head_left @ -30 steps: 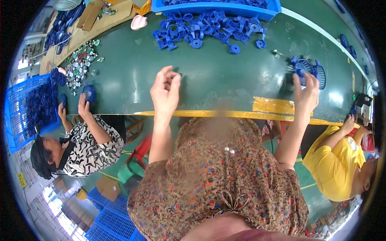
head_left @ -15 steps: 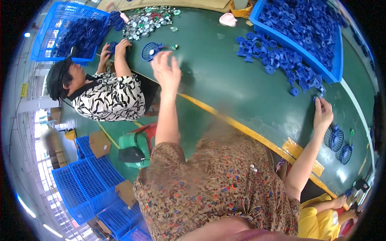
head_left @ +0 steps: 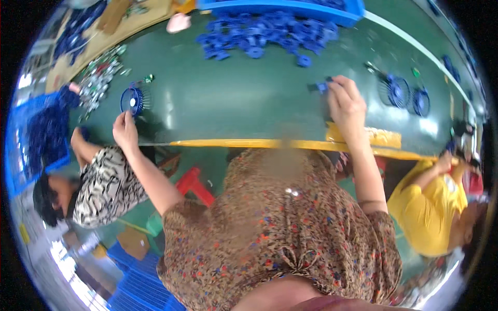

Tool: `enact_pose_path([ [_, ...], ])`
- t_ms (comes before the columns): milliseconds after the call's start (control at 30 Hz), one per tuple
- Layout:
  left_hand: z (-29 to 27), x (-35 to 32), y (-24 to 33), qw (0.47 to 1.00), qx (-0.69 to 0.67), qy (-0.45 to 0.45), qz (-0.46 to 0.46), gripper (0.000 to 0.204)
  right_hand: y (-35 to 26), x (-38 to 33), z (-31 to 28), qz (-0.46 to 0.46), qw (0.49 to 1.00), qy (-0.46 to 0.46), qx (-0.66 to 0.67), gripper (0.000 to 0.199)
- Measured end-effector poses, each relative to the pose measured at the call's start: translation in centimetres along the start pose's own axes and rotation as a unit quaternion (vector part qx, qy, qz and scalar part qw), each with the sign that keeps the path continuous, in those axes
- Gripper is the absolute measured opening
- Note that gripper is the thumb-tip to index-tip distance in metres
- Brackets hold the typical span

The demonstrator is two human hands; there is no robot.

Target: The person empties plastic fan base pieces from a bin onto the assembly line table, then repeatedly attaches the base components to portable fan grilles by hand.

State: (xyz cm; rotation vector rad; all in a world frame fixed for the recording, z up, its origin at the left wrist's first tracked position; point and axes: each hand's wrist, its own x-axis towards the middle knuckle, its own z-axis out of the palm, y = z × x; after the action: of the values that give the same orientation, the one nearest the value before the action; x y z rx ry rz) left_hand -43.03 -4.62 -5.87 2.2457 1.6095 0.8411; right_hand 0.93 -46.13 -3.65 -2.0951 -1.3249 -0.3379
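Observation:
My left hand (head_left: 126, 133) is closed, thumb and fingers pinched at the near rim of a round blue plastic fan cage (head_left: 133, 101) with a white centre. A small green circuit board (head_left: 149, 79) lies at the cage's far side. Over the right part of the table, my right hand (head_left: 347, 106) pinches a small blue plastic bracket (head_left: 322, 87) between thumb and fingers. Right of that hand, a second fan cage (head_left: 398, 92) and a third fan cage (head_left: 421, 101) rest on the table with small boards beside them.
A heap of blue plastic parts (head_left: 264, 32) lies before a blue bin (head_left: 311, 11) on the green table (head_left: 228, 98). Metallic and green small parts (head_left: 98, 80) lie far left, near a pink dish (head_left: 179, 23). A person in a patterned shirt (head_left: 109, 186) sits left, one in yellow (head_left: 430, 202) right.
My view has swung to the right. My left hand has gone from open above the fan cage to pinching at its rim. My right hand has drawn the bracket away from the heap.

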Motion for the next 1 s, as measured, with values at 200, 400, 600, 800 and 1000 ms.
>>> enact_pose_path([
  [200,2.2,-11.5,18.5,0.913,-0.247,-0.301,-0.122,0.052,0.3,-0.6,-0.7,0.119,0.99,-0.04,0.064,0.028],
  [400,5.9,-17.7,25.5,0.829,-0.334,-0.443,0.071,0.066,0.9,-0.6,-0.8,0.151,0.984,-0.038,0.087,0.029],
  [600,5.0,-15.8,25.3,0.872,-0.346,-0.312,0.149,0.046,0.5,-0.1,-0.9,0.172,0.979,-0.063,0.089,0.027],
  [800,4.2,-10.8,25.5,0.917,-0.16,-0.28,0.234,0.069,0.6,0.3,-1.2,0.186,0.976,-0.087,0.076,0.028],
  [1000,4.1,-9.0,25.2,0.898,-0.084,-0.331,0.277,0.06,0.3,0.6,-1.6,0.202,0.972,-0.097,0.063,0.029],
])
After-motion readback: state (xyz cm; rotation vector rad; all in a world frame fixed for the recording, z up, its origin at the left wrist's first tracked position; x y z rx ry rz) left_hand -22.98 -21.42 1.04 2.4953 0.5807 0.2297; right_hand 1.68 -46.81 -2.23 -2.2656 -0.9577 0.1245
